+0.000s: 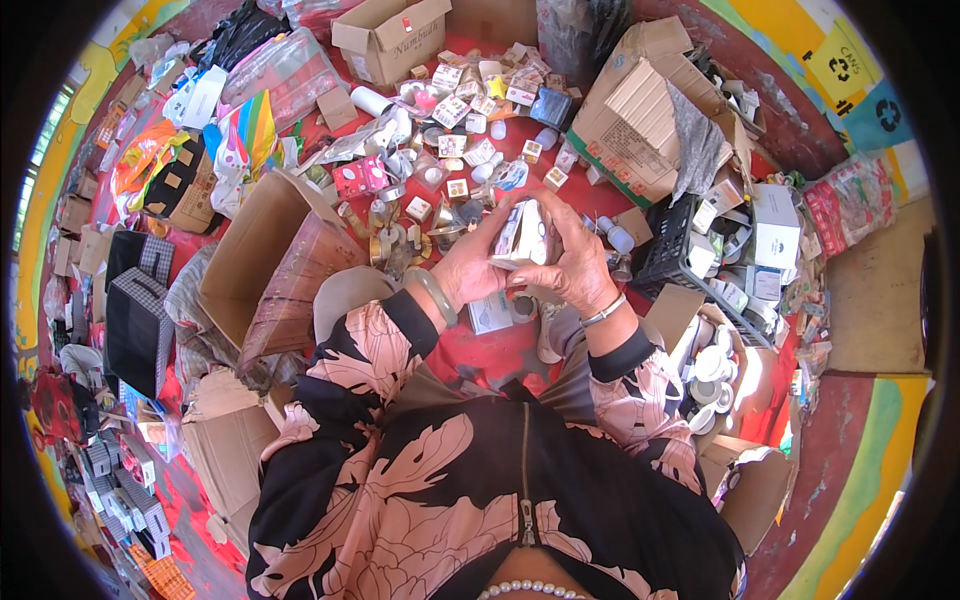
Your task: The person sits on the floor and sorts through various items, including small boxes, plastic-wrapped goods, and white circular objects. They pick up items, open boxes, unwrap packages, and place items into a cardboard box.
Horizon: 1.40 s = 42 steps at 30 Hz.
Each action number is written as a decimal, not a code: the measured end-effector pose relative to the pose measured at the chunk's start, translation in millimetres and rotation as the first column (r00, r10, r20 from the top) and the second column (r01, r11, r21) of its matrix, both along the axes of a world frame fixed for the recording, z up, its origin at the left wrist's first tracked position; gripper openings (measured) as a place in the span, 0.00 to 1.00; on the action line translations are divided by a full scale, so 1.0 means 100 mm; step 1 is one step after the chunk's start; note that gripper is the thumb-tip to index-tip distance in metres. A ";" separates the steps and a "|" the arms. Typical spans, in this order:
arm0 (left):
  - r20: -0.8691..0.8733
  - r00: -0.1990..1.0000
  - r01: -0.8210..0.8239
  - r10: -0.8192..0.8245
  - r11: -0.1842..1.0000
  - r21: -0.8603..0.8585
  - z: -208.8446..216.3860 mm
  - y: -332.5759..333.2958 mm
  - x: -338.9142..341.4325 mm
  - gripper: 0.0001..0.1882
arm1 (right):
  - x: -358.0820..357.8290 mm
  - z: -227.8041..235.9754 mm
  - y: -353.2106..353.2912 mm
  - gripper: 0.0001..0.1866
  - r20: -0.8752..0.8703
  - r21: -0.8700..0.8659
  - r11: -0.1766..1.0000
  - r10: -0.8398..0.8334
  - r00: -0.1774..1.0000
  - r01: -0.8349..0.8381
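Small whitish box (524,238) held above the red floor (478,352), between both hands. Left hand (466,266) clasps its left side; right hand (580,262) curls round the right, thumb low on the near side. Loose small cartons (458,110) strewn beyond, toward the floor's far edge.

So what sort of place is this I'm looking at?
Probably a recyclables sorting area: there's a yellow recycling sign, small cartons strewn across a red floor, and a packed black plastic crate.
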<state>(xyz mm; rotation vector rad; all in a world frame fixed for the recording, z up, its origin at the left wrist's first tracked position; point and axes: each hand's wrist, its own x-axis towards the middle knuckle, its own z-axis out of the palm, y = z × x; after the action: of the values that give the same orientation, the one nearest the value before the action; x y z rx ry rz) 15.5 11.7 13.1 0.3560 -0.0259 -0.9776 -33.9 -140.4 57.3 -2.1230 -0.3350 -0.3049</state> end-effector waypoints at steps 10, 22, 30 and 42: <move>0.087 0.996 -0.003 0.000 0.999 0.035 -0.12 0.05 0.04 0.28 | 0.00 0.03 0.06 0.44 0.123 -0.205 0.959 -0.171 0.977 0.194; 0.083 0.996 -0.026 0.019 0.996 0.083 -0.01 0.04 0.02 0.27 | 0.03 -0.08 0.02 0.40 0.183 0.150 0.986 -0.105 0.977 0.078; 0.091 0.995 -0.044 0.033 0.992 0.120 -0.09 0.03 0.03 0.27 | 0.00 0.00 0.07 0.39 0.162 -0.151 0.972 -0.153 0.975 0.177; 0.086 0.994 -0.085 0.065 0.966 0.246 -0.03 0.04 0.02 0.26 | 0.02 -0.08 0.06 0.46 0.029 -0.327 0.933 -0.151 0.988 0.152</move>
<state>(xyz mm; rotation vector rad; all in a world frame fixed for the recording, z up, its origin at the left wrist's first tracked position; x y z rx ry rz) 17.1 15.6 10.4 0.6219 0.0407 -0.8931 -31.8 -134.5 49.6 -2.4845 -0.2357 -0.3628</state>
